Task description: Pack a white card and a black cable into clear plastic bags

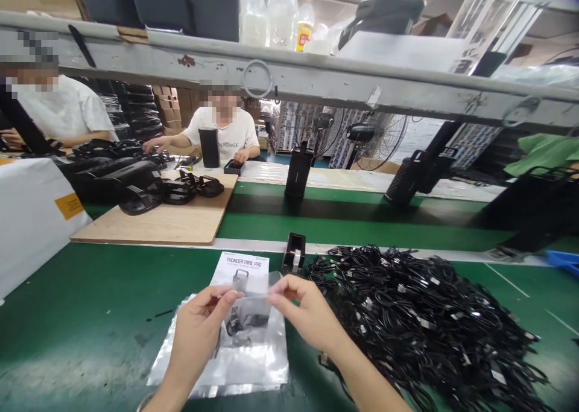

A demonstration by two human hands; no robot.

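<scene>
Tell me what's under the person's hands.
The Thunder Trail Pro leaflet and a clear plastic bag on the green work surface. The left hand and right hand cover whatever lies directly beneath them.

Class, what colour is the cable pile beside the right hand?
The cable pile is black, best seen in the head view.

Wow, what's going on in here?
A person's left hand and right hand are pinching a clear plastic sleeve above a printed Thunder Trail Pro leaflet, which lies on a shiny silver bag on a green workbench. A big heap of black cables sits beside the right hand, near a tape dispenser. Farther off, a co-worker reaches toward black plastic parts on a wooden board.
</scene>
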